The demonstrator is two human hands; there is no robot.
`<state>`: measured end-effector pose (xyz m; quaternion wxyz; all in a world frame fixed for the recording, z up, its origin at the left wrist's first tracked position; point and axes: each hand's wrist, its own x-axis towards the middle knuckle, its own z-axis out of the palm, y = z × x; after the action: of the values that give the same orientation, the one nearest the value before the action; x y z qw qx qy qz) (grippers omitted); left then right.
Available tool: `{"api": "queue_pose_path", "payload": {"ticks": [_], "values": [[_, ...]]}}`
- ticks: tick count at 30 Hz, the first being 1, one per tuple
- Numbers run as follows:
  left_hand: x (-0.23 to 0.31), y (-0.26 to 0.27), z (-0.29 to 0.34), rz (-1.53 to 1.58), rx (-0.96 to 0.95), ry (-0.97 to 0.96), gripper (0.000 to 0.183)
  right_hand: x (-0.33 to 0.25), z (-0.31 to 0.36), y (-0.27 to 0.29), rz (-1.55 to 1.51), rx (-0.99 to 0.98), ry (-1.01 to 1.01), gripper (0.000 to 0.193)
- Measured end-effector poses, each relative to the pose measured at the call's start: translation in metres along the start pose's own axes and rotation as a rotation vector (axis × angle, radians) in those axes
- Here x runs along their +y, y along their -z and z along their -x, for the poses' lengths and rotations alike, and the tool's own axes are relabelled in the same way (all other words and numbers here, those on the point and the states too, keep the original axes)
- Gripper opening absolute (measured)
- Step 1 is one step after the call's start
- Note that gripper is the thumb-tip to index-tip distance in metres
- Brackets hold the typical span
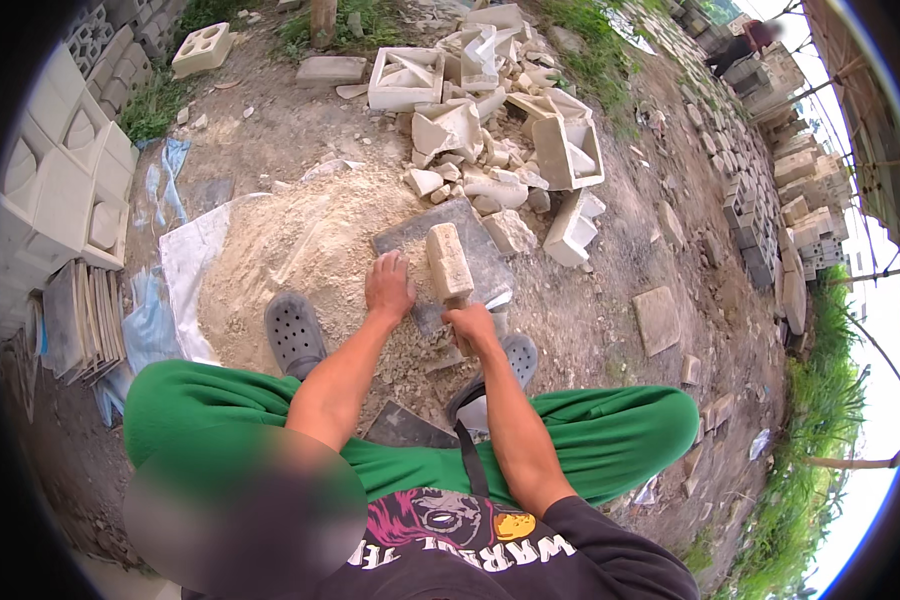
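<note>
My right hand point(473, 326) is wrapped round the short handle of a dust-coated mallet point(449, 258). The mallet's blocky pale head is over a flat dark slab point(395, 239) lying on the ground. To the left of the head, my left hand point(389, 288) is down at the slab's near left edge with its fingers curled. What is under those fingers, if anything, is hidden. Beside this hand spreads a heap of crushed pale material point(300, 235), partly on a white sheet point(192, 258).
Beyond the slab lies a pile of broken cream blocks point(450, 130). Whole moulded blocks point(70, 150) are stacked at the left, above thin boards point(88, 318). My grey clogs point(295, 335) flank the work spot. Grey blocks point(752, 225) stand at the right; a person point(745, 45) is far off.
</note>
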<state>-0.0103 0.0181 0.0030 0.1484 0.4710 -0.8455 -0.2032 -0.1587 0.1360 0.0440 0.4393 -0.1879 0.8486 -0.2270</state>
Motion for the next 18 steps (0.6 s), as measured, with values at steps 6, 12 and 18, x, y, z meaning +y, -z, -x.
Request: {"api": "queue_pose_path", "payload": {"ticks": [6, 12, 18], "values": [[-0.005, -0.002, 0.004, -0.178, 0.043, -0.248, 0.052, 0.010, -0.002, 0.031, -0.261, 0.037, -0.064, 0.028], [-0.003, -0.011, -0.013, -0.257, 0.096, -0.330, 0.040, 0.023, -0.009, 0.039, -0.464, 0.032, -0.104, 0.015], [-0.001, -0.015, -0.023, -0.288, 0.013, -0.308, 0.019, 0.034, -0.013, 0.032, -0.452, 0.047, -0.124, 0.018]]}}
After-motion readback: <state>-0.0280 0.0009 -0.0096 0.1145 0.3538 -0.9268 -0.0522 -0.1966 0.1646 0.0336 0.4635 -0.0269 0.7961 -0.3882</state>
